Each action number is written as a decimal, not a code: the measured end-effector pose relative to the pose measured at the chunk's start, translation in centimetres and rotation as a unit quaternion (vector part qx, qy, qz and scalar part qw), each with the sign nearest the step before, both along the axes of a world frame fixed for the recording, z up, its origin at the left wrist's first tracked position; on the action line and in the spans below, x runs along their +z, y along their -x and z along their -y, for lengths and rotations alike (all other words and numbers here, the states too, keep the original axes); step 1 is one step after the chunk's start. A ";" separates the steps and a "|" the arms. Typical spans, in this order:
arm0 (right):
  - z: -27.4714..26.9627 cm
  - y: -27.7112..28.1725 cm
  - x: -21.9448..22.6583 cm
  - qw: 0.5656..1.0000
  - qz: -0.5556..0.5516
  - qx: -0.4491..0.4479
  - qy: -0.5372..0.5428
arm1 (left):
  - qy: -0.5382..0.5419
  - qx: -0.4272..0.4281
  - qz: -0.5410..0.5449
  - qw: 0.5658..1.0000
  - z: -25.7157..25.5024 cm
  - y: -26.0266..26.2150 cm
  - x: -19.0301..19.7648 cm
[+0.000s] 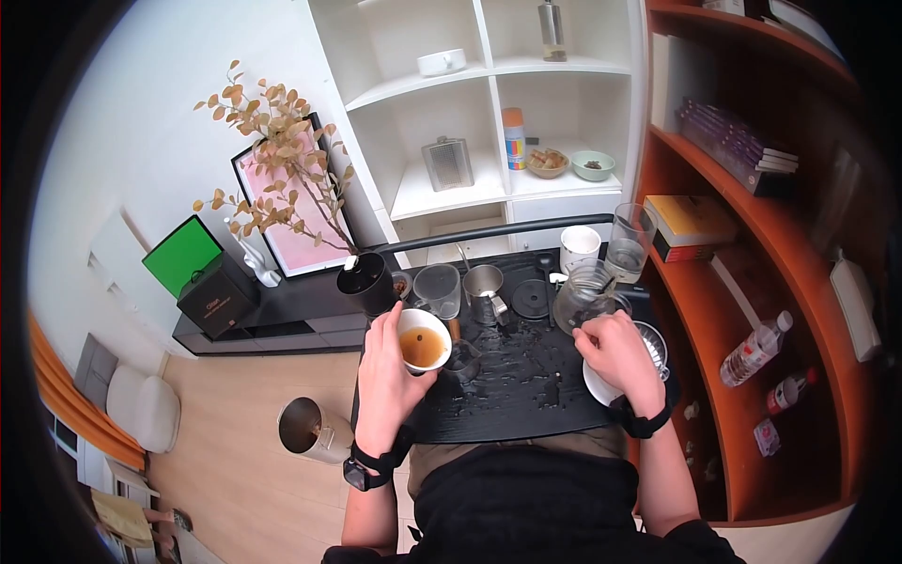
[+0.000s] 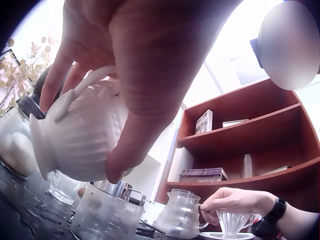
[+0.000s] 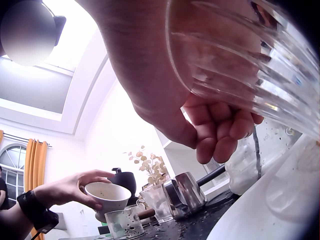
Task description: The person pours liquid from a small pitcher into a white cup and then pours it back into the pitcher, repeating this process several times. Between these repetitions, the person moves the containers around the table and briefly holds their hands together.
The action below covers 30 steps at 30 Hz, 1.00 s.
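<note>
My left hand (image 1: 387, 371) grips a white ribbed cup (image 2: 85, 130), thumb on one side and fingers on the other. Brown liquid (image 1: 423, 348) with a dark speck shows inside it. Over on the right, my right hand (image 1: 620, 352) has its fingers curled at the handle of a glass carafe (image 2: 179, 215), the upper handle hidden behind them. Close under that wrist, a clear ribbed glass dripper (image 2: 232, 222) stands on a white saucer (image 1: 601, 387). Below the cup, a clear glass (image 2: 107, 212) stands near a steel pitcher (image 1: 484, 282).
The black tray table (image 1: 512, 414) is wet with droplets. At its back stand a white mug (image 1: 580, 246), a tall glass (image 1: 628, 249) and a clear cup (image 1: 437, 287). A black container (image 1: 366, 282) is at the left edge. A bin (image 1: 315, 430) stands on the floor; wooden shelves (image 1: 780, 273) rise at right.
</note>
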State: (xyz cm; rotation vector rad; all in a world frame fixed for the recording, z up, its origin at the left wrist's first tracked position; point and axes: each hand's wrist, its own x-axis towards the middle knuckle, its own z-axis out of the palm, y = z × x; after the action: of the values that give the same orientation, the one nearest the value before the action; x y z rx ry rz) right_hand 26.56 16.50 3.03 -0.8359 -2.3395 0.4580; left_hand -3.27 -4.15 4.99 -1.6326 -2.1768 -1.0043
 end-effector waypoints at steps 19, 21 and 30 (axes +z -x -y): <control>0.1 0.0 0.0 1.000 -0.010 -0.003 -0.005 | 0.037 -0.021 -0.084 0.996 -0.1 0.0 0.6; 0.2 0.0 0.2 1.000 -0.010 -0.007 0.001 | 0.041 -0.025 -0.086 0.995 -0.2 0.1 0.6; 0.3 0.0 0.1 1.000 -0.023 -0.005 -0.004 | 0.051 -0.057 -0.100 0.992 -0.2 0.3 1.0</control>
State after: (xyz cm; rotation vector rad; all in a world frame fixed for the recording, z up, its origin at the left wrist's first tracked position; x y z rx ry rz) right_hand 26.54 16.25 3.13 -0.8255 -2.2918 0.4597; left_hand -3.58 -3.93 6.01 -1.8360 -2.0529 -0.7311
